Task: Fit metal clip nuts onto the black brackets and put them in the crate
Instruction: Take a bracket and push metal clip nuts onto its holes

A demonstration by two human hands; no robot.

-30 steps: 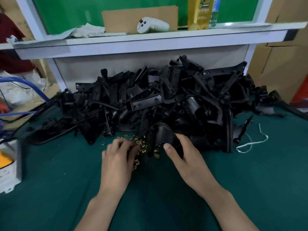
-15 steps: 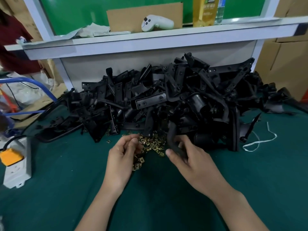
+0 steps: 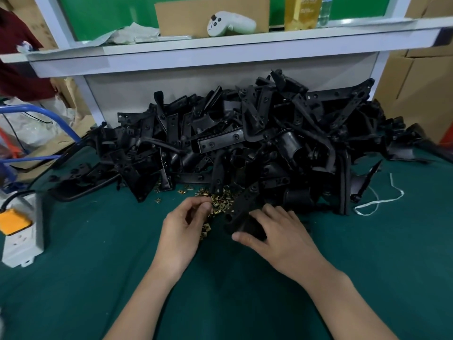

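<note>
Black plastic bracket at small brass-coloured metal clip nuts
Bracket is gripped by right hand; left hand is curled, its hold cannot be told.

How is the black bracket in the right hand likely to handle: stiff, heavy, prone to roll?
The black bracket sticks out straight beyond the grip of the right hand, so it is probably stiff. Thumb and fingers of one hand hold it, so it is likely light for its size. Its angular, perforated shape probably won't roll.
</note>
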